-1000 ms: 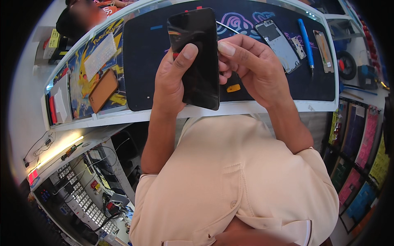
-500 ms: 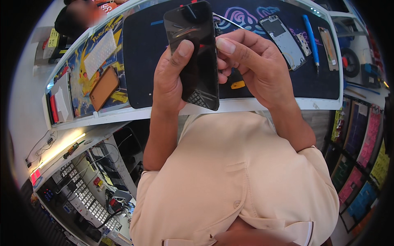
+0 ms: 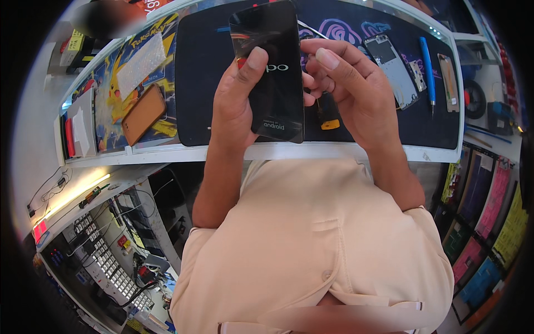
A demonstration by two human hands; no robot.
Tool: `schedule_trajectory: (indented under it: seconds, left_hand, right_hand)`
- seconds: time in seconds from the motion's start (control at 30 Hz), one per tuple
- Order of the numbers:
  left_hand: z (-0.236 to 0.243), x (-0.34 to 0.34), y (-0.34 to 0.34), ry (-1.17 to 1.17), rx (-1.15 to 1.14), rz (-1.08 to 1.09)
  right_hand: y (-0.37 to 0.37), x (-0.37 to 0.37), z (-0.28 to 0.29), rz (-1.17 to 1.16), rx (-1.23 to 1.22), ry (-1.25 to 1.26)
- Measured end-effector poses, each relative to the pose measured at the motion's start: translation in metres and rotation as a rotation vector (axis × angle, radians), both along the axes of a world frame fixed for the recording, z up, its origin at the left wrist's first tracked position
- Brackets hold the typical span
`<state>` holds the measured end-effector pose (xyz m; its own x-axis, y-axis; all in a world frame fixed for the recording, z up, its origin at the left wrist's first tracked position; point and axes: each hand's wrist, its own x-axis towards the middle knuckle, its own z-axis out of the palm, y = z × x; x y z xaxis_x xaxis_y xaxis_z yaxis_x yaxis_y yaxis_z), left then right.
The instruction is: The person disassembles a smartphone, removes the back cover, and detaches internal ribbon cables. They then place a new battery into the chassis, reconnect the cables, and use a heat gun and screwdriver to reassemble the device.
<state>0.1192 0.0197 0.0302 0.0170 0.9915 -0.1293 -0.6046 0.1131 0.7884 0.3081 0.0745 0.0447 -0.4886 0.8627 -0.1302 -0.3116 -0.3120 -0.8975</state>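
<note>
My left hand [image 3: 235, 97] is closed around a black smartphone [image 3: 276, 103], its thumb lying across the front. The phone is held upright above the bench, and white lettering glows on its dark screen. Beside the phone's right edge is my right hand [image 3: 359, 86], its fingers loosely bent and its thumb raised clear of the edge. Nothing shows between its thumb and forefinger. Its lower fingertips are close to the phone's side; whether they touch it I cannot tell. Under this hand lies a small black part with a yellow end [image 3: 329, 116].
A dark mat [image 3: 194, 106] covers the bench middle. To the right lie an opened phone frame [image 3: 397, 72], a blue pen-like tool [image 3: 426, 72] and a thin tan panel [image 3: 447, 80]. At left are a brown phone case [image 3: 144, 114] and bubble wrap [image 3: 142, 64]. Another person stands far left.
The phone's screen, dark before, now shows white lettering. My right thumb has come away from the phone's edge. My view has shifted slightly.
</note>
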Motion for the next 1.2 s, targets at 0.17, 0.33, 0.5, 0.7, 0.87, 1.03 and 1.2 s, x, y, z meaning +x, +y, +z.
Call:
schedule_trajectory:
  seconds: [0.17,0.33,0.5,0.7,0.87,1.03,1.2]
  left_hand:
    - [-0.012,-0.017,0.006,-0.132,0.048,0.157]
    - [-0.027,-0.029,-0.003,-0.436,0.035,0.138]
    - [-0.033,-0.04,-0.016,-0.665,0.127,0.06]
    - [-0.039,-0.061,-0.031,-0.638,0.221,0.084]
    - [-0.038,-0.06,-0.037,-0.541,0.158,0.124]
    - [-0.032,-0.036,-0.031,-0.327,0.071,0.169]
    - [-0.028,-0.026,-0.035,-0.226,0.054,0.212]
  right_hand:
    - [-0.007,0.0,0.0,-0.01,0.162,-0.226]
    - [-0.017,0.007,-0.005,0.107,0.207,-0.253]
    - [-0.013,0.02,-0.014,0.011,0.481,-0.393]
    - [0.028,0.089,0.006,-0.526,0.571,-0.712]
    - [0.016,0.095,0.002,-0.612,0.566,-0.807]
    - [-0.014,0.049,-0.021,-0.26,0.625,-0.626]
    - [-0.021,0.028,-0.019,-0.094,0.847,-0.604]
